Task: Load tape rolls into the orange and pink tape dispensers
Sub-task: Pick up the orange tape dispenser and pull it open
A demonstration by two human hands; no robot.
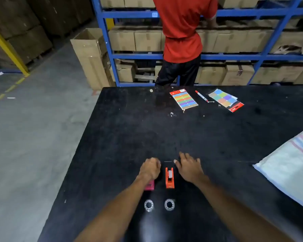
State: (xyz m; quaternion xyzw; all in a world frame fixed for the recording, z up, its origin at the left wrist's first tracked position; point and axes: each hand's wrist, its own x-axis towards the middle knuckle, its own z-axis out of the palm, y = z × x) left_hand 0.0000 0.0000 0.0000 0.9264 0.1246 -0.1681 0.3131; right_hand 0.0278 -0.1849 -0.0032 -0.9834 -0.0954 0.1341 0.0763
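Observation:
The orange tape dispenser stands on the black table between my two hands. The pink tape dispenser lies to its left, mostly hidden under my left wrist. My left hand hovers above the pink dispenser's far end with its fingers curled in; whether it grips anything is hidden. My right hand is to the right of the orange dispenser, fingers spread, holding nothing. Two clear tape rolls lie flat nearer to me, one on the left and one on the right.
At the table's far side lie a pack of coloured label strips, a red marker and a pack of coloured squares. A white woven sack covers the right edge. A person in a red shirt stands at blue shelving behind the table.

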